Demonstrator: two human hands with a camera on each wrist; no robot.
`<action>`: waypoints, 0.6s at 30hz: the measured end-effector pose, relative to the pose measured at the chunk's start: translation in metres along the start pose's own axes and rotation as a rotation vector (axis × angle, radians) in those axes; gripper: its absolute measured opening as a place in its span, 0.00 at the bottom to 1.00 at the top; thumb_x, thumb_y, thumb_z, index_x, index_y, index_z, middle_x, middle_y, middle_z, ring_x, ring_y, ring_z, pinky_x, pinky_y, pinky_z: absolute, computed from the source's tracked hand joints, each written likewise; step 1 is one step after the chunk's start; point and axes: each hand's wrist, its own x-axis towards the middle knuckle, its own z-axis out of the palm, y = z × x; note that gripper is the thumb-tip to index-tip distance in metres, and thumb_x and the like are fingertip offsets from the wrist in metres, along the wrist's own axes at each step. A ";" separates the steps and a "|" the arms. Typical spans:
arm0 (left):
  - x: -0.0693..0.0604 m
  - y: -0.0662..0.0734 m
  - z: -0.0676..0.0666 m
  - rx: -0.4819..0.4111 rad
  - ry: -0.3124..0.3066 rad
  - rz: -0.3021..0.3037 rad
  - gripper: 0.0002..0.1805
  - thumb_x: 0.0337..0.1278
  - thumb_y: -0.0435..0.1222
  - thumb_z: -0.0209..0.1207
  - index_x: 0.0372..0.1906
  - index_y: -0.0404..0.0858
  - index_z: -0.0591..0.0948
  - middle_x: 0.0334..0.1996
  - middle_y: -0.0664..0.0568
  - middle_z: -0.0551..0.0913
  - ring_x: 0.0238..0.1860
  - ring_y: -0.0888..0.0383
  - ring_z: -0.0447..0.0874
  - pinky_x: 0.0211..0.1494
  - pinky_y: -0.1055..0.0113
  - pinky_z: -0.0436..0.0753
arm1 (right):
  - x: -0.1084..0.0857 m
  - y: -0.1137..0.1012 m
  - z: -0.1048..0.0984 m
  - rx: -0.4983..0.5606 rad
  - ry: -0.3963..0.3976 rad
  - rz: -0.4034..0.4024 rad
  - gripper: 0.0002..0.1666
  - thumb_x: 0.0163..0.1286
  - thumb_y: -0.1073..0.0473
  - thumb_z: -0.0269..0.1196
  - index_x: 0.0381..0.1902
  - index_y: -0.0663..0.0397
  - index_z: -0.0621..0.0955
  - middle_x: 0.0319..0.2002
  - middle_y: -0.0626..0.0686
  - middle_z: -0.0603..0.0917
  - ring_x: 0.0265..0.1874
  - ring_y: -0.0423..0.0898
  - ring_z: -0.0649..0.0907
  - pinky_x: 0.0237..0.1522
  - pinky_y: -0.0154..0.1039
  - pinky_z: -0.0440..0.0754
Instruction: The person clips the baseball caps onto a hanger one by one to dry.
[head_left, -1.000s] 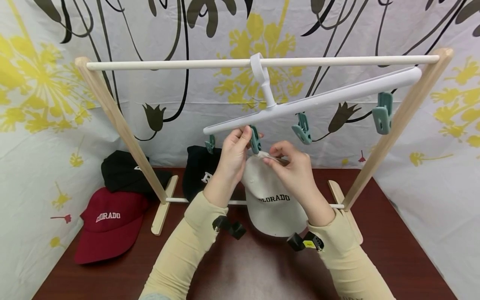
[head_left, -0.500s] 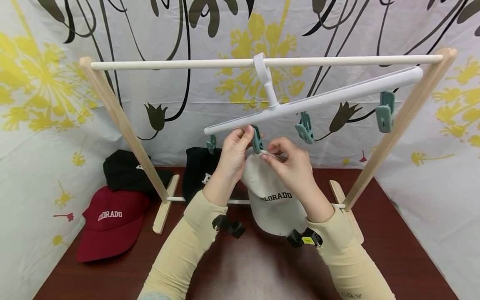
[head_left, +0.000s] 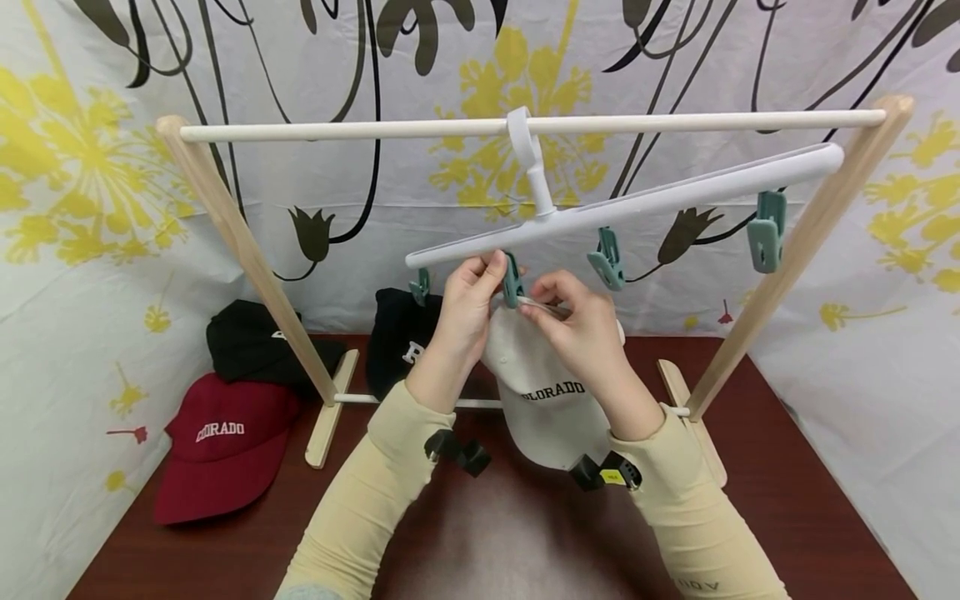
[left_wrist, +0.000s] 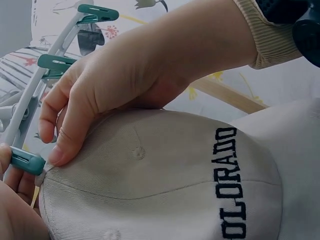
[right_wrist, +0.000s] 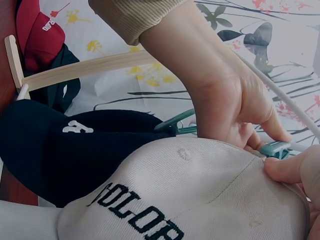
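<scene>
A beige baseball cap [head_left: 536, 429] with dark COLORADO lettering hangs brim down below a tilted white hanger [head_left: 667, 200]. With thumb and fingers, my left hand [head_left: 465, 312] pinches the top of a green clip [head_left: 512, 282] on that hanger. Just right of the clip, my right hand [head_left: 588, 329] pinches the cap's upper edge. In the right wrist view the clip [right_wrist: 276, 149] sits at the cap's crown edge; whether its mouth has closed on the fabric cannot be told. Behind my left wrist, a navy cap [right_wrist: 75, 150] hangs from another green clip [right_wrist: 172, 122].
The hanger hooks over the white rod [head_left: 337, 131] of a wooden rack [head_left: 240, 242]. Two more green clips [head_left: 606, 260] hang on its raised right part. A maroon cap [head_left: 225, 450] and a black cap [head_left: 255, 342] lie left on the dark red table [head_left: 787, 500].
My right hand has moved slightly up and left with the beige cap's edge, closer to the clip. The hanger's right end has dipped a little. My left hand stays nearly in place.
</scene>
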 end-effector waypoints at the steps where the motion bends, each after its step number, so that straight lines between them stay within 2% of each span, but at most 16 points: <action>1: 0.000 0.000 0.000 0.008 0.004 0.003 0.14 0.69 0.31 0.52 0.25 0.42 0.79 0.24 0.54 0.83 0.33 0.57 0.80 0.49 0.65 0.73 | 0.000 0.000 0.000 -0.003 -0.001 -0.005 0.12 0.55 0.67 0.73 0.34 0.58 0.80 0.29 0.50 0.84 0.30 0.41 0.82 0.32 0.39 0.82; 7: -0.001 -0.002 -0.001 0.049 0.017 0.021 0.10 0.69 0.32 0.53 0.30 0.41 0.79 0.26 0.53 0.83 0.34 0.57 0.79 0.50 0.65 0.72 | 0.003 0.001 0.000 -0.011 -0.003 -0.033 0.12 0.55 0.68 0.72 0.35 0.58 0.80 0.28 0.50 0.83 0.29 0.41 0.81 0.31 0.39 0.81; 12: -0.001 -0.004 -0.002 0.053 0.019 0.049 0.09 0.68 0.31 0.54 0.30 0.41 0.79 0.26 0.53 0.83 0.34 0.58 0.78 0.48 0.68 0.73 | 0.006 0.000 0.000 0.002 0.006 -0.026 0.13 0.54 0.69 0.72 0.35 0.58 0.80 0.28 0.50 0.83 0.29 0.40 0.81 0.30 0.36 0.80; 18: -0.001 -0.004 -0.003 0.074 0.021 0.073 0.08 0.66 0.31 0.55 0.30 0.40 0.80 0.26 0.53 0.83 0.32 0.59 0.78 0.48 0.66 0.73 | 0.006 0.002 0.001 0.012 0.005 -0.028 0.12 0.54 0.69 0.72 0.34 0.59 0.80 0.28 0.50 0.83 0.29 0.41 0.81 0.30 0.32 0.79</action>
